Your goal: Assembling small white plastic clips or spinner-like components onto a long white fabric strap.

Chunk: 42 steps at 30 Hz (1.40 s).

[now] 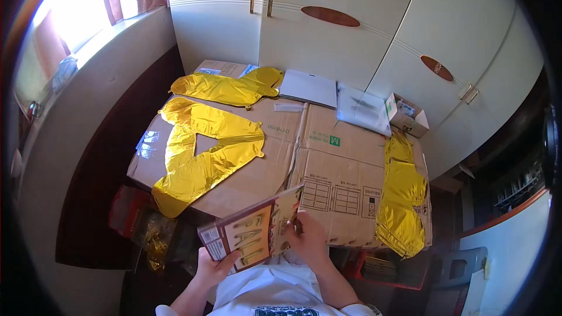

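Observation:
A flat printed package [252, 235] with pictures of gold letter shapes on its front is held tilted before my body, over the near edge of the cardboard. My left hand [213, 268] grips its lower left edge, thumb on the front. My right hand [309, 242] is closed at its right side, fingers bent against the edge. Beyond lies a flat gold foil balloon [231, 161] with a hole in its middle. Behind that one rests another gold foil balloon [225, 89], and a third gold balloon [403, 196] hangs slightly over the right edge.
Large cardboard [275, 169] forms the work surface. At its back are a grey-white flat panel [308, 88], a clear plastic sleeve [364, 108] and a small open box [408, 118]. White cupboards [333, 41] stand behind; a grey plastic stool [459, 266] is at the right.

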Motion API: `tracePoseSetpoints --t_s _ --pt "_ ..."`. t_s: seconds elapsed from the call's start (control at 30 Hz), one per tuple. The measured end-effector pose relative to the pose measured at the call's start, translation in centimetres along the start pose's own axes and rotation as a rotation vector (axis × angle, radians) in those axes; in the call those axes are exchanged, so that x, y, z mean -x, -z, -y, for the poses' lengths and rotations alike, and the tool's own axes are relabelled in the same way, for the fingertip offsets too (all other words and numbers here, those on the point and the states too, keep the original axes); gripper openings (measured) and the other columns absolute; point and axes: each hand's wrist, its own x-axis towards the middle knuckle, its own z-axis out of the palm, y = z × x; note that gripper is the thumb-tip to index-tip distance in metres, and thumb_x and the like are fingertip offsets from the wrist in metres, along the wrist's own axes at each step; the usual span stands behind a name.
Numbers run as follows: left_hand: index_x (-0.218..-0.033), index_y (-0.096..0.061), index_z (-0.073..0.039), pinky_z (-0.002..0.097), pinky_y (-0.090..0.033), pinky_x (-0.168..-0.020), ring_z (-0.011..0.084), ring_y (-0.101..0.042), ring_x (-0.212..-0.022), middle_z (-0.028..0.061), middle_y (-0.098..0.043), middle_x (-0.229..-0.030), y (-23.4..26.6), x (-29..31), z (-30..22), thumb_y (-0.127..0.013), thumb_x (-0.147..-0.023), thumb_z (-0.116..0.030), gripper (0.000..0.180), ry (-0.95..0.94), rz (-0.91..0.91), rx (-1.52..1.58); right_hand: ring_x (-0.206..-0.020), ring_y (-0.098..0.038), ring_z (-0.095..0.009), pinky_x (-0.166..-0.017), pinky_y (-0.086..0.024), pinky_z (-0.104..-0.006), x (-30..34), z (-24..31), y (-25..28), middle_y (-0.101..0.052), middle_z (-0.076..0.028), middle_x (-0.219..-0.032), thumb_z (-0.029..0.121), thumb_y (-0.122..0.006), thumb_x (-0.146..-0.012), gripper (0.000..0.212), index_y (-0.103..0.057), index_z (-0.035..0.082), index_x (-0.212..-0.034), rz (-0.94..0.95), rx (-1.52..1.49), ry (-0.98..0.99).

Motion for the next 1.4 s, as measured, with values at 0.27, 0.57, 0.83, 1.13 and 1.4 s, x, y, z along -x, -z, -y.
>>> tracePoseSetpoints --t_s 0.27,0.57,0.83,1.13,1.4 --pt "-0.101 -0.057 0.005 0.0286 -0.047 -0.076 0.0145 -0.058 -0.087 0.0100 -0.062 -0.098 0.7 -0.5 -0.2 -0.056 -0.077 0.005 0.024 0.166 -0.031 0.342 -0.060 -0.050 -0.004 -0.051 -0.040 -0.0186 -0.8 -3.1 1.1 -0.058 0.001 -0.079 0.004 -0.055 -0.081 0.025 -0.055 0.001 -0.106 0.464 -1.172 -0.298" --pt "-0.101 -0.058 0.005 0.0290 -0.047 -0.076 0.0151 -0.058 -0.087 0.0099 -0.062 -0.098 0.1 -0.4 0.8 -0.055 -0.077 0.006 0.025 0.189 -0.022 0.363 -0.069 -0.054 -0.003 -0.055 -0.040 -0.0155 -0.7 -3.3 0.7 -0.060 0.002 -0.084 0.019 -0.066 -0.080 0.024 -0.056 0.005 -0.097 0.431 -1.154 -0.385" --pt "-0.101 -0.058 0.004 0.0288 -0.048 -0.076 0.0153 -0.059 -0.086 0.0102 -0.062 -0.098 0.4 -0.5 1.6 -0.056 -0.076 0.005 0.025 0.215 -0.013 0.360 -0.046 -0.036 0.002 -0.040 -0.024 -0.0130 -0.7 -3.1 -0.2 -0.057 0.005 -0.074 0.020 -0.065 -0.081 0.019 -0.057 0.006 -0.091 0.377 -1.304 -0.366" --pt "-0.103 -0.057 0.005 0.0298 -0.047 -0.078 0.0160 -0.058 -0.089 0.0104 -0.062 -0.100 0.6 -0.4 2.1 -0.061 -0.077 -0.001 0.028 0.289 0.016 0.497 -0.061 -0.050 -0.001 -0.045 -0.031 -0.0134 -0.5 -4.3 0.7 -0.062 -0.001 -0.088 0.023 -0.069 -0.076 0.043 -0.054 -0.001 -0.107 0.733 -1.506 -0.450" --pt "-0.103 -0.057 0.004 0.0296 -0.047 -0.077 0.0163 -0.059 -0.086 0.0107 -0.062 -0.099 0.6 -0.3 2.4 -0.060 -0.077 0.001 0.027 0.266 -0.022 0.474 -0.048 -0.034 0.000 -0.040 -0.021 -0.0157 -1.2 -2.6 1.3 -0.053 0.005 -0.072 0.017 -0.070 -0.075 0.029 -0.053 0.004 -0.095 0.534 -1.408 -0.442"
